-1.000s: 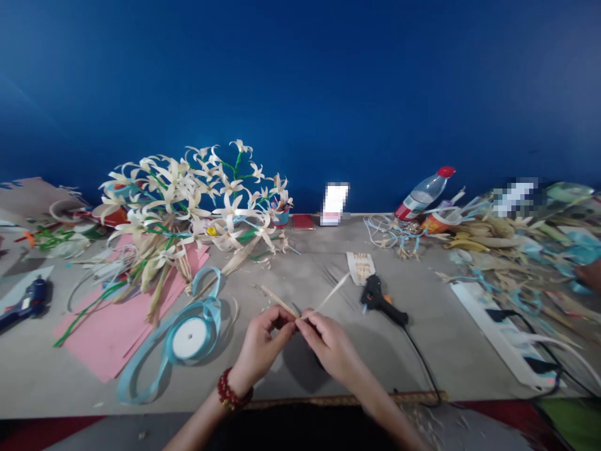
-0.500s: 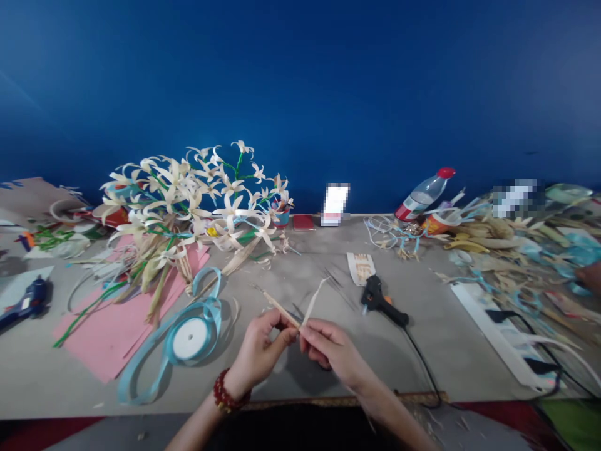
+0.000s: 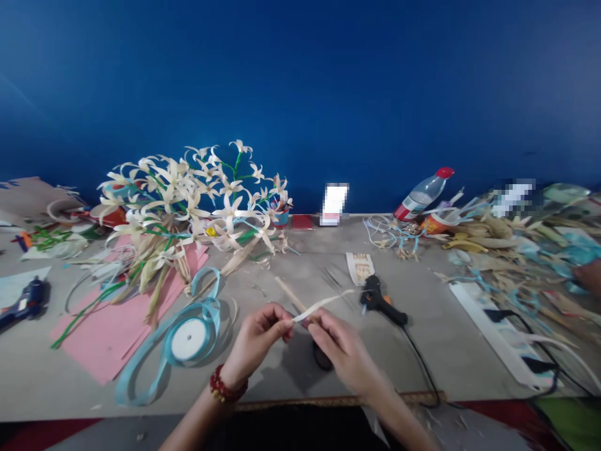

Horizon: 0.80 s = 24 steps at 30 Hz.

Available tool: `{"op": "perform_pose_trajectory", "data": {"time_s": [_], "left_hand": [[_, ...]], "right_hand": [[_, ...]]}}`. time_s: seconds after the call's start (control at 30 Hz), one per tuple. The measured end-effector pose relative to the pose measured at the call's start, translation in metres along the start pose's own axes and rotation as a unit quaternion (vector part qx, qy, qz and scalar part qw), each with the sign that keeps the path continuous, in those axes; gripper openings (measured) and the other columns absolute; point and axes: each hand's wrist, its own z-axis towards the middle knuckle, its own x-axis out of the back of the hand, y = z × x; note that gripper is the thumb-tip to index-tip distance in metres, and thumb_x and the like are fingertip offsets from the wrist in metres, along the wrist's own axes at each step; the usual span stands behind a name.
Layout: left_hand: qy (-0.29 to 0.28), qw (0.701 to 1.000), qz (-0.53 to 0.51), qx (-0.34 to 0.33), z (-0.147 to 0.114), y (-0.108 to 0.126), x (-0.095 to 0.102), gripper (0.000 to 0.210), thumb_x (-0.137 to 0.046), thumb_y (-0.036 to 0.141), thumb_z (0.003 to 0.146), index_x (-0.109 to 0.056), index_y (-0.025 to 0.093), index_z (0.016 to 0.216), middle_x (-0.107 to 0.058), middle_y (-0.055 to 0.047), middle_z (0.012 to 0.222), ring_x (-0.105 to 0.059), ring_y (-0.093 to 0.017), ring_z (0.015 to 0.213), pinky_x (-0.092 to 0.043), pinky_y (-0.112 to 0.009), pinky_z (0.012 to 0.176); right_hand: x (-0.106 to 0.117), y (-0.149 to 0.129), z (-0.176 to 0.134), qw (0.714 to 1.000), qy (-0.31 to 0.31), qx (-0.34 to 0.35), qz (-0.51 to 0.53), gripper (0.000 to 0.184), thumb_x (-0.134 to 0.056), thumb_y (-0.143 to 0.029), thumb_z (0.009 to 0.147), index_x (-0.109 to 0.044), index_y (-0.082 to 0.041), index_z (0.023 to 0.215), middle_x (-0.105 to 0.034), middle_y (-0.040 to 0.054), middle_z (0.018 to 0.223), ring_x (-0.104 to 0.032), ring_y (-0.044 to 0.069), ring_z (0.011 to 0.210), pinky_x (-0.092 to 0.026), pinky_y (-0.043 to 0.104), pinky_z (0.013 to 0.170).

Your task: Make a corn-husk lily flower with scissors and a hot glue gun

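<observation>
My left hand (image 3: 265,332), with a red bead bracelet on its wrist, pinches one end of a pale corn-husk strip (image 3: 322,304). The strip slants up to the right, passing over my right fingers. Between the thumb and fingers of my right hand (image 3: 339,344) is a thin tan strip (image 3: 288,292) that points up and to the left; my fingers hide its lower end. Both hands are close together above the grey table (image 3: 263,388). Below them lies a black loop (image 3: 322,358), which looks like a scissors handle, its other part hidden.
White husk flowers (image 3: 230,210) on green stems and pink paper (image 3: 94,344) are at left, with a blue ribbon spool (image 3: 188,339). A black glue gun (image 3: 382,300), power strip (image 3: 500,338), bottle (image 3: 422,197) and husk pile lie right. Another person's hand (image 3: 589,275) shows at the right edge.
The pale strip has swung from nearly upright to slanting low to the right. The hands have moved slightly apart, and the tan strip now projects from my right fingers.
</observation>
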Motion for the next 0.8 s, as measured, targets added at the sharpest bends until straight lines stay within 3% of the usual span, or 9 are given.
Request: {"op": "perform_pose_trajectory", "data": {"time_s": [0.13,0.37,0.8], "left_hand": [[-0.006,1.000,0.011,-0.015,-0.002,-0.001,-0.007,0.024,-0.072,0.036,0.084,-0.064,0.013,0.078,-0.066,-0.003,0.071,-0.058,-0.013,0.064,-0.047,-0.024,0.063],[-0.004,1.000,-0.022,-0.022,-0.002,-0.004,-0.011,0.022,-0.070,0.034,0.085,-0.063,0.013,0.081,-0.065,-0.002,0.071,-0.057,-0.012,0.067,-0.047,-0.023,0.064],[0.013,0.988,0.107,-0.108,-0.007,-0.002,-0.009,0.018,-0.062,0.030,0.091,-0.065,0.015,0.082,-0.067,-0.004,0.077,-0.060,-0.016,0.075,-0.048,-0.026,0.072]], "right_hand": [[-0.011,0.006,0.005,0.993,0.028,0.029,-0.111,0.037,-0.045,-0.045,0.100,-0.062,-0.020,0.080,-0.056,-0.0004,0.065,-0.050,0.015,0.060,-0.032,0.025,0.059],[-0.015,0.006,0.008,0.999,0.019,0.017,-0.029,0.041,-0.039,-0.046,0.102,-0.059,-0.019,0.078,-0.053,-0.0020,0.064,-0.047,0.013,0.058,-0.035,0.024,0.059],[-0.013,0.003,0.007,0.999,0.007,0.028,-0.035,0.040,-0.040,-0.046,0.102,-0.055,-0.020,0.075,-0.051,-0.0030,0.064,-0.046,0.012,0.060,-0.034,0.023,0.059]]}}
